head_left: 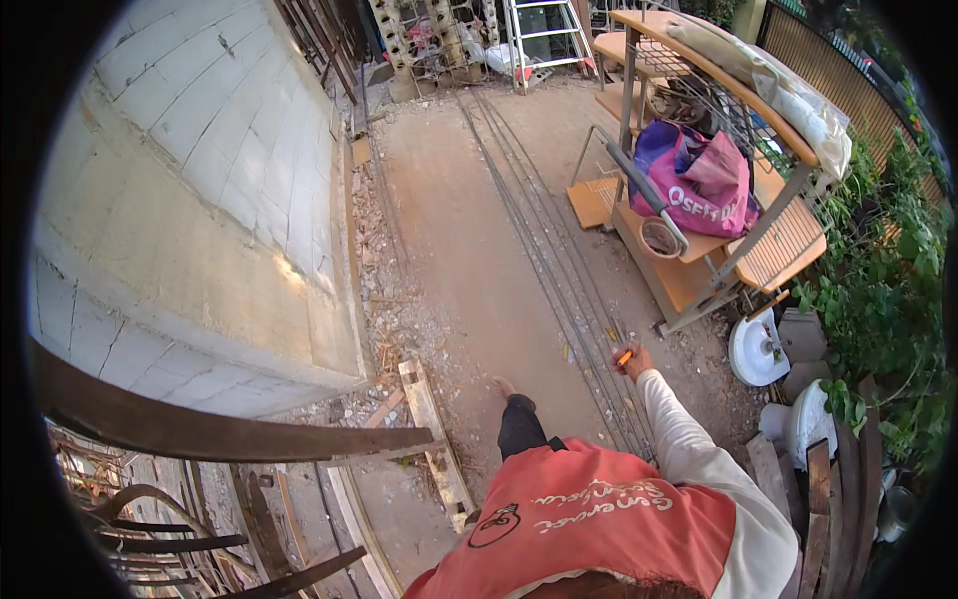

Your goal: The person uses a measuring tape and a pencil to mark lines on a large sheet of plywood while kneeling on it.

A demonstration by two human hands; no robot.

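Note:
My right hand (633,360), at the end of a white sleeve, is closed around a small orange stick-like object (625,357) whose exact kind I cannot make out. It is low over the right side of several long, thin steel bars (544,262) that lie along the ground. Whether the hand touches a bar, I cannot tell. A small yellow piece (567,352) shows beside the bars, left of the hand. My left hand is not in view; the red shirt (599,509) fills the lower middle.
A wooden-topped metal rack (738,85) with a pink and purple bag (699,180) stands right. Below it are a white basin (758,349) and planks (816,509). A block wall (210,190) rises left, near a timber (431,429). A stepladder (549,40) stands far off.

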